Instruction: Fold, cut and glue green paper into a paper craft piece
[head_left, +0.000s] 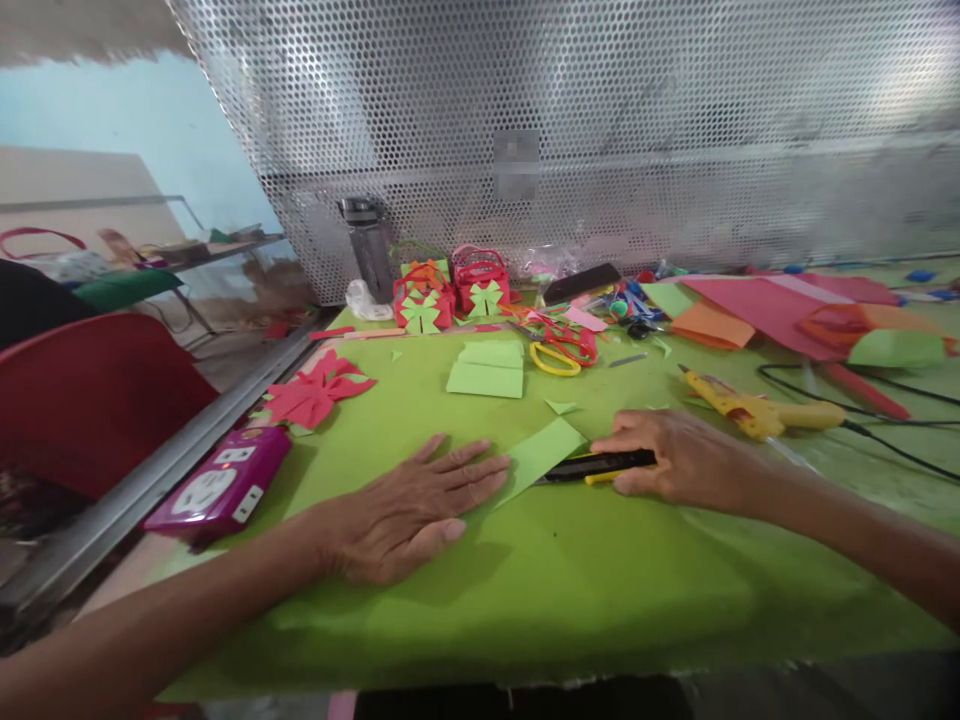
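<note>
My left hand lies flat on the green table cover, its fingers spread and their tips at the left end of a light green paper piece. In my right hand is a black and yellow cutter knife, held low over the cover. The knife's front end points left and reaches the paper's lower right edge. Behind the paper lie a small green scrap and a folded light green sheet.
Yellow-handled scissors lie behind my hands. A yellow glue gun with a black cord is at the right. A purple power box and red paper flower sit left. Small red baskets and a bottle stand at the back.
</note>
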